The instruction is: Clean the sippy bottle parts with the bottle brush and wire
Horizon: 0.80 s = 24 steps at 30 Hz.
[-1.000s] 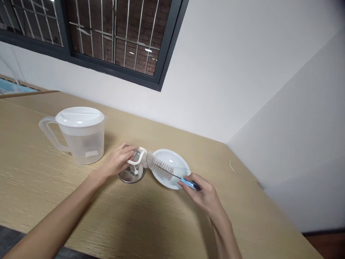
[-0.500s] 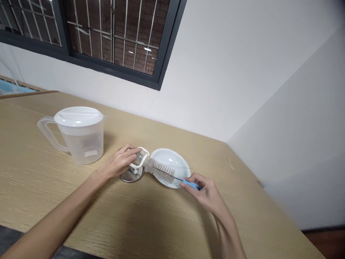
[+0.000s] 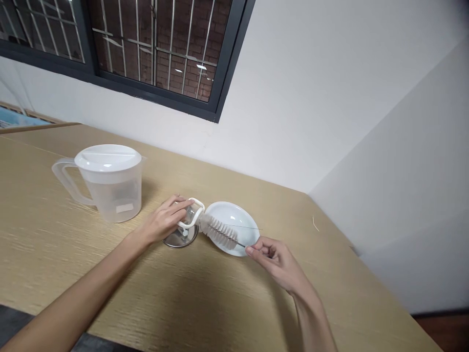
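My left hand (image 3: 166, 221) is closed around a clear bottle (image 3: 191, 213) with a white looped handle (image 3: 198, 213) near its mouth. The bottle lies tilted over a shiny round metal disc (image 3: 179, 239) on the table. My right hand (image 3: 275, 259) pinches the thin stem of a bottle brush (image 3: 222, 231). Its pale bristles point left, the front end at the bottle's mouth; how far it reaches inside I cannot tell. The brush's handle is hidden behind my fingers. Under the brush sits a white oval bowl (image 3: 234, 215).
A translucent lidded pitcher (image 3: 113, 193) stands at the left on the wooden table (image 3: 205, 303). A short pale strip (image 3: 315, 224) lies at the right. Behind the table are a white wall (image 3: 278, 127) and a barred window (image 3: 157, 49).
My right hand has turned and its fingers have shifted on the brush, so the blue handle no longer shows. The bottle and my left hand have hardly moved.
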Available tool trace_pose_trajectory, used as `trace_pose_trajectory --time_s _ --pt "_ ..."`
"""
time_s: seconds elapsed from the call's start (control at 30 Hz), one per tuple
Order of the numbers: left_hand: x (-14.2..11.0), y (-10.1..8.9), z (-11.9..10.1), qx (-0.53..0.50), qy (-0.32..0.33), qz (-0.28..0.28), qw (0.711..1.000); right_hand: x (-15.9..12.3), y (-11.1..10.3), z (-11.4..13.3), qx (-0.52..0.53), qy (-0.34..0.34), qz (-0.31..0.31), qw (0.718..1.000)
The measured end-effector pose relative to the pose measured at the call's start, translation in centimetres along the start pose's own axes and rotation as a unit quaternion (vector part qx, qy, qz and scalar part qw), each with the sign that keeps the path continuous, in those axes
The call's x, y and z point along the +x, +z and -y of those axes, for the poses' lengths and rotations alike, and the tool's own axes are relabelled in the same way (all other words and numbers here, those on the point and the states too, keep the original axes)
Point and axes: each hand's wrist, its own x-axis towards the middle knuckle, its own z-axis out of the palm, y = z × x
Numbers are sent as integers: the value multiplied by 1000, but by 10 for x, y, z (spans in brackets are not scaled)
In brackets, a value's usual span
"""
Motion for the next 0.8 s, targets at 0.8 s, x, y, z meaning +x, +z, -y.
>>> trace_pose_trajectory --time_s 0.8 --pt "-7 -2 18 -46 -73 12 996 10 20 -16 -226 -290 -160 916"
